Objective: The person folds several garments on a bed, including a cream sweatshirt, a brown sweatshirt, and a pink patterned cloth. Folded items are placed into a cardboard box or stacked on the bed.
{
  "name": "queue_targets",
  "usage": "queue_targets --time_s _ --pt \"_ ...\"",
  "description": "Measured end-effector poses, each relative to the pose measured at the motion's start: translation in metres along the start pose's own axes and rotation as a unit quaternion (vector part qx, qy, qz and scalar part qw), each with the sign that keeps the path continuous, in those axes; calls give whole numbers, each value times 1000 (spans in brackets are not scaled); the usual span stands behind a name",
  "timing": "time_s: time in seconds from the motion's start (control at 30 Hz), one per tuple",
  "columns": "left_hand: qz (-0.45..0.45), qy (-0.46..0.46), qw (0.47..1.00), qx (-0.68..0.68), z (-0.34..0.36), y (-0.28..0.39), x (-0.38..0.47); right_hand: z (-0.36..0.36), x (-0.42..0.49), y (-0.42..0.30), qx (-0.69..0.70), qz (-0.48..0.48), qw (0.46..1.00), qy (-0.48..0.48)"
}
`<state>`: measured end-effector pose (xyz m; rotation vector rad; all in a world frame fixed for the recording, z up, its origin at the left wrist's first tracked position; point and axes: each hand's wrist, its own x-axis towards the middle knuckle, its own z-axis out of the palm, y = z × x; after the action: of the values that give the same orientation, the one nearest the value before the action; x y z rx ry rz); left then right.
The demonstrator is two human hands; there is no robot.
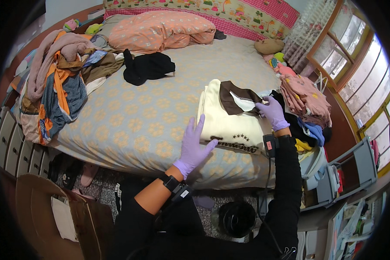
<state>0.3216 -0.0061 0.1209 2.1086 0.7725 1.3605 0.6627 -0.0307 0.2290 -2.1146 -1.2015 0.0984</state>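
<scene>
A folded cream shirt (235,126) with a dark brown collar (229,97), printed stars and lettering lies on the bed's near right part. My left hand (195,144), in a purple glove, rests at the shirt's lower left edge with its fingers spread and thumb over the print. At the collar's right end is my right hand (271,110), also purple-gloved, with its fingers bent at the brown cloth; whether they pinch it cannot be told. A black garment (149,66) lies loosely farther back on the bed.
A heap of mixed clothes (61,81) covers the bed's left side. Folded pink clothes (305,97) sit atop others at the right edge. Behind lies an orange quilt (162,31). An open cardboard box (87,221) stands on the floor at lower left, a black bin (237,219) below the bed's edge.
</scene>
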Motion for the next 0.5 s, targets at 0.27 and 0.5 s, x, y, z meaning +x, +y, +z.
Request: queue_targets --time_s 0.27,0.5 --pt "276 -138 949 56 43 63 104 -23 23 -38 -82 49 986 -139" --pt "147 -310 931 124 78 62 110 -23 32 -70 -348 -71 933 -58"
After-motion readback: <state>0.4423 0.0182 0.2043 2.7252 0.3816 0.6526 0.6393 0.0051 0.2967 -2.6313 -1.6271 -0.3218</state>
